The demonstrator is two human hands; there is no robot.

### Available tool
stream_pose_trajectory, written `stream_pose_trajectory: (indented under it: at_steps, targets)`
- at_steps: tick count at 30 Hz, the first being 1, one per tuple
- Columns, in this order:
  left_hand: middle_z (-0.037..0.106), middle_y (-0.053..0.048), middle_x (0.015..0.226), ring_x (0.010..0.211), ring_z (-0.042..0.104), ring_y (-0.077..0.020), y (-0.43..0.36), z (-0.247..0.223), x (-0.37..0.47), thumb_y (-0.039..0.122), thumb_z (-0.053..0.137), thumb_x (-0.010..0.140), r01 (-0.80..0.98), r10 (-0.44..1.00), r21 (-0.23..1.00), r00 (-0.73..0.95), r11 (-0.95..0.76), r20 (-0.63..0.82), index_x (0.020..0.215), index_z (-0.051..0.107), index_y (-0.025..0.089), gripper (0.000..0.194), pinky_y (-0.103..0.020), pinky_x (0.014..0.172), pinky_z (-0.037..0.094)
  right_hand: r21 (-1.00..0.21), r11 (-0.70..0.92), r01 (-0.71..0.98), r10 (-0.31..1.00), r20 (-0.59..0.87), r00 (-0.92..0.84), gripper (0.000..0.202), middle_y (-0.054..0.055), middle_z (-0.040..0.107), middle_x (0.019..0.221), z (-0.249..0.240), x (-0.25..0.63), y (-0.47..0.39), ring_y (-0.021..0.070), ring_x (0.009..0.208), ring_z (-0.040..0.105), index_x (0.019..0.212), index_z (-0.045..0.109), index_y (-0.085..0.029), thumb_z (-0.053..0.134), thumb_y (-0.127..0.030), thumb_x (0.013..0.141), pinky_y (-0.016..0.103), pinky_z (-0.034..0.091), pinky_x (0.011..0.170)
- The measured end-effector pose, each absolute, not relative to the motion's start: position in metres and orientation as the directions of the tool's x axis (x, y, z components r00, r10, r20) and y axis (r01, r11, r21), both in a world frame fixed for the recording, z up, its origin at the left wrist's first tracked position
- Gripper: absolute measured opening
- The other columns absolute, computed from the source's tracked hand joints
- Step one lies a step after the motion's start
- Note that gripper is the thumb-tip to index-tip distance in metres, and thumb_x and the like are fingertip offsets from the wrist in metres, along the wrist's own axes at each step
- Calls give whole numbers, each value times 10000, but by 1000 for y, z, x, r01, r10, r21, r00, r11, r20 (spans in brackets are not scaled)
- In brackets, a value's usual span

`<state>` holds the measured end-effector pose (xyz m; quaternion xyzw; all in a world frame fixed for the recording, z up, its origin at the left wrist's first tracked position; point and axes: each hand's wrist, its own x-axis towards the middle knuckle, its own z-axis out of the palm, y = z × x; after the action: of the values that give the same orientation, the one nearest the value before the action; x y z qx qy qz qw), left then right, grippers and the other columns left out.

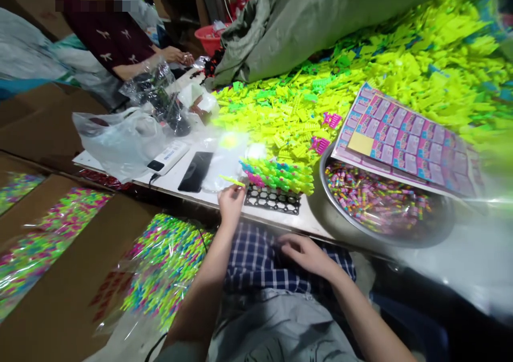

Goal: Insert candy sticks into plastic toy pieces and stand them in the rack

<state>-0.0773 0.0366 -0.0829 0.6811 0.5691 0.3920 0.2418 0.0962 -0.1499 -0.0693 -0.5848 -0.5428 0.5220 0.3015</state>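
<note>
My left hand [231, 202] is at the table's near edge, its fingers pinched on a thin yellow-green plastic piece [232, 181]. Just right of it, rows of assembled small plastic toys [280, 176] in green, yellow, pink and blue stand in a black grid rack [272, 201]. My right hand [302, 251] hovers over or rests on my lap, fingers loosely bent and apart, with nothing visible in it. Beyond the rack spreads a large heap of yellow-green plastic parts [272, 116], with a few pink pieces [319, 145] on it.
A metal bowl [326, 191] of small wrapped items stands right, partly covered by printed sheets [404, 132]. A phone [196, 171], a white power bank [168, 157] and plastic bags [120, 143] lie left. Bagged toys [164, 266] fill a carton below. Another person's hands [176, 56] are across the table.
</note>
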Motion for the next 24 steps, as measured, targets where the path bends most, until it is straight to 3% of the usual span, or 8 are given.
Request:
stream_pose_trajectory:
  at_steps: [8, 13, 20, 24]
  targets:
    - [593, -59, 669, 733, 531, -215, 37, -97, -75, 340, 479, 772, 767, 941, 569, 131, -296, 313, 695, 597, 168, 222, -372, 816, 330, -869, -250, 427, 933, -334, -133, 297, 49, 644, 818, -92, 100, -170, 176, 714, 576, 1062, 599, -182, 461, -291, 822, 272, 427, 663]
    - [613, -73, 740, 806, 539, -234, 35, -96, -72, 261, 533, 729, 812, 922, 464, 218, -354, 320, 725, 589, 169, 107, -382, 845, 287, -828, -251, 502, 922, -362, -135, 316, 51, 640, 840, -98, 107, -166, 182, 753, 580, 1086, 581, -185, 486, -284, 800, 273, 426, 688]
    - [627, -66, 707, 745, 558, -228, 33, -91, -70, 284, 497, 776, 832, 911, 404, 262, -380, 318, 828, 601, 170, 163, -382, 798, 289, -801, -206, 563, 930, -340, -143, 334, 71, 641, 894, -94, 105, -154, 204, 821, 582, 1109, 564, -185, 459, -299, 813, 293, 429, 738]
    - [638, -53, 700, 733, 569, -207, 37, -92, -69, 313, 464, 803, 825, 903, 396, 288, -403, 320, 845, 608, 180, 200, -379, 854, 283, -779, -202, 593, 921, -357, -155, 362, 96, 629, 1006, -96, 101, -155, 225, 915, 573, 1133, 557, -182, 459, -319, 813, 313, 426, 800]
